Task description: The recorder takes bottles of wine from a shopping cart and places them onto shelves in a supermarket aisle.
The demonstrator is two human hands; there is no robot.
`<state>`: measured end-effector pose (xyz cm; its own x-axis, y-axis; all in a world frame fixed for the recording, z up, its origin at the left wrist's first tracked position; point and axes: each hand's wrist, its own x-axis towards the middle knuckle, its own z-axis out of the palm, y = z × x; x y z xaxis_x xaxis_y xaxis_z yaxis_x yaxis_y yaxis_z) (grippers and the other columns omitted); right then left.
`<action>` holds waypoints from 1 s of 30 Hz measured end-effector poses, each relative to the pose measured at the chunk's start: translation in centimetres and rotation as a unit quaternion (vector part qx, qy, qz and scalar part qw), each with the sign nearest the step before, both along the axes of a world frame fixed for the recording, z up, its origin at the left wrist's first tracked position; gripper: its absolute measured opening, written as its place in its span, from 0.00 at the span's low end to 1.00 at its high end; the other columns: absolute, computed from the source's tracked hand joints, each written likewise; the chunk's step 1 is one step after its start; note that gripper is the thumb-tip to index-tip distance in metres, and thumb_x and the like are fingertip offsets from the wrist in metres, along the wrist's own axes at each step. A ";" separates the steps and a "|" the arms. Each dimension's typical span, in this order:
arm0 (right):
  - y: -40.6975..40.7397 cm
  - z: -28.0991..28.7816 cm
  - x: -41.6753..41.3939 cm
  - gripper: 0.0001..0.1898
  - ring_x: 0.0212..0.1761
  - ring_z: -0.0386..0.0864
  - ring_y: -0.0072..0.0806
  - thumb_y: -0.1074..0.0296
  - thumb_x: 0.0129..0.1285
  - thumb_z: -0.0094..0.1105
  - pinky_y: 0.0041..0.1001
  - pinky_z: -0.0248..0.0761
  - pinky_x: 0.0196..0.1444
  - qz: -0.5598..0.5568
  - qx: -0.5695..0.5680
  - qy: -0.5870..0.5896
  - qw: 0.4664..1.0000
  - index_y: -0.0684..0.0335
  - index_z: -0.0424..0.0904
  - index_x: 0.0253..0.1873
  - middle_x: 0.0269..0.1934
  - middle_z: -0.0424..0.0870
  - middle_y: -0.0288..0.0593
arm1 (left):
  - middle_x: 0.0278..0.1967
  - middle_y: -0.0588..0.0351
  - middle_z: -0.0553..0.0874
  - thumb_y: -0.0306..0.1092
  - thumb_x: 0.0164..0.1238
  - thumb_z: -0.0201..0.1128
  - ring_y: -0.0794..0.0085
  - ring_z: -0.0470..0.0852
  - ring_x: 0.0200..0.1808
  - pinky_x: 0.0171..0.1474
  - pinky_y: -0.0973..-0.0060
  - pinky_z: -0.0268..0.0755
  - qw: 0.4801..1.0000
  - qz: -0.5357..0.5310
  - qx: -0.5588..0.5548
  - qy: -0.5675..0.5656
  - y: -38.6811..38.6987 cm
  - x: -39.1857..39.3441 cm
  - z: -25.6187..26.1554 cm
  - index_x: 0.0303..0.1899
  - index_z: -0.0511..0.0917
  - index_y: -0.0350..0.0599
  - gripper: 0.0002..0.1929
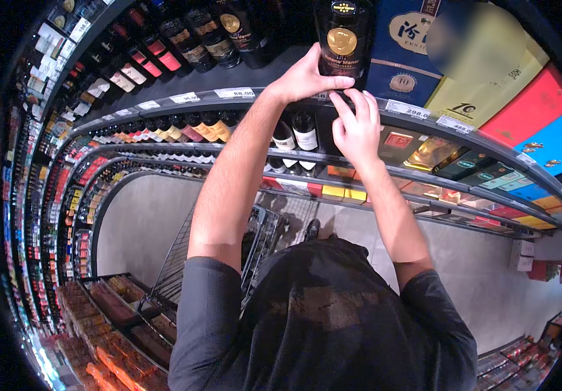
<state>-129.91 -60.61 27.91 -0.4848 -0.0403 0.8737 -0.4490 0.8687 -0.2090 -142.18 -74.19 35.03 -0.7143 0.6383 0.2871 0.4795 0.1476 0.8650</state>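
Observation:
A dark wine bottle [340,61] with a round gold emblem stands at the front of the top shelf [281,61]. My left hand [305,78] is around its lower part, with the thumb across the front and the other fingers mostly hidden behind the glass. Just below the bottle's base, my right hand [359,127] has its fingertips at the shelf's front edge [383,105], near the price-tag strip. Its fingers are bent and slightly apart, with nothing visible between them. Left of the bottle are more dark wine bottles [242,34]; a blue liquor box [400,73] stands directly right of it.
Yellow [486,83], red [530,105] and blue gift boxes continue rightward. Price tags [234,93] line the shelf edge. Lower shelves carry bottles [305,132] and boxes. A wire shopping cart [256,234] stands on the floor left of my body. Orange packages [120,357] are stacked at lower left.

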 end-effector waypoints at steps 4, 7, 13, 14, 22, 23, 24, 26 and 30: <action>0.1 -0.1 -0.3 0.28 0.60 0.72 0.49 0.79 0.47 0.62 0.46 0.68 0.67 0.015 -0.005 0.003 1.000 0.54 0.82 0.58 0.56 0.75 0.47 | 0.55 0.47 0.81 0.43 0.53 0.81 0.68 0.80 0.58 0.63 0.69 0.73 0.999 -0.012 0.012 -0.037 0.0 0.3 0.7 0.64 0.63 0.33 0.44; 0.2 -0.4 -0.4 0.28 0.60 0.72 0.49 0.78 0.48 0.62 0.46 0.67 0.67 0.012 -0.011 0.001 1.000 0.54 0.82 0.58 0.57 0.75 0.47 | 0.56 0.45 0.81 0.44 0.53 0.81 0.66 0.80 0.59 0.64 0.67 0.72 1.000 -0.008 -0.006 -0.024 0.2 0.3 0.8 0.66 0.61 0.33 0.46; -0.3 0.0 -0.4 0.27 0.61 0.71 0.50 0.78 0.48 0.62 0.45 0.67 0.67 0.012 -0.001 0.008 1.000 0.54 0.82 0.58 0.58 0.74 0.47 | 0.59 0.39 0.80 0.49 0.56 0.78 0.58 0.79 0.62 0.65 0.62 0.71 0.997 0.020 -0.051 0.051 -1.1 0.2 0.7 0.68 0.60 0.33 0.47; -0.5 0.1 -0.2 0.27 0.61 0.71 0.50 0.78 0.48 0.62 0.45 0.67 0.67 0.013 0.004 0.010 1.000 0.54 0.82 0.58 0.58 0.74 0.47 | 0.59 0.39 0.80 0.49 0.56 0.78 0.58 0.79 0.62 0.65 0.62 0.71 0.997 0.022 -0.047 0.053 -1.8 0.5 0.6 0.68 0.60 0.33 0.47; 0.6 -0.6 6.3 0.30 0.67 0.71 0.51 0.80 0.52 0.58 0.45 0.67 0.68 0.021 -0.030 -0.081 0.996 0.53 0.78 0.63 0.64 0.72 0.51 | 0.60 0.39 0.80 0.37 0.64 0.69 0.50 0.78 0.63 0.69 0.59 0.66 0.913 0.251 -0.153 0.281 -9.8 13.1 -0.2 0.67 0.68 0.39 0.32; 0.9 -2.9 8.1 0.30 0.67 0.71 0.51 0.80 0.53 0.58 0.44 0.67 0.68 0.012 -0.025 -0.098 0.995 0.54 0.78 0.63 0.64 0.72 0.51 | 0.61 0.40 0.80 0.34 0.66 0.67 0.52 0.78 0.64 0.66 0.63 0.69 0.926 0.244 -0.133 0.257 -11.3 15.8 -2.0 0.66 0.70 0.39 0.29; 1.1 -6.5 10.1 0.29 0.67 0.71 0.50 0.80 0.53 0.58 0.43 0.67 0.68 0.017 -0.046 -0.181 0.982 0.55 0.78 0.63 0.65 0.73 0.51 | 0.60 0.41 0.81 0.32 0.66 0.66 0.52 0.78 0.64 0.66 0.63 0.69 0.939 0.245 -0.151 0.190 -13.3 18.5 -4.3 0.65 0.71 0.38 0.27; 1.2 -15.1 14.9 0.26 0.65 0.73 0.51 0.84 0.58 0.54 0.42 0.68 0.67 0.057 -0.146 -0.318 0.935 0.62 0.77 0.62 0.62 0.74 0.56 | 0.57 0.41 0.82 0.31 0.66 0.67 0.54 0.81 0.61 0.63 0.63 0.71 0.954 0.256 -0.154 -0.010 -17.6 24.2 -9.7 0.62 0.74 0.39 0.24; 4.7 -34.3 31.2 0.26 0.62 0.76 0.46 0.66 0.63 0.58 0.39 0.70 0.63 0.048 -0.008 -0.764 0.643 0.63 0.71 0.67 0.62 0.75 0.57 | 0.43 0.46 0.89 0.30 0.71 0.63 0.68 0.88 0.48 0.52 0.71 0.78 0.867 0.377 -0.150 -0.289 -28.5 36.6 -25.5 0.57 0.78 0.36 0.16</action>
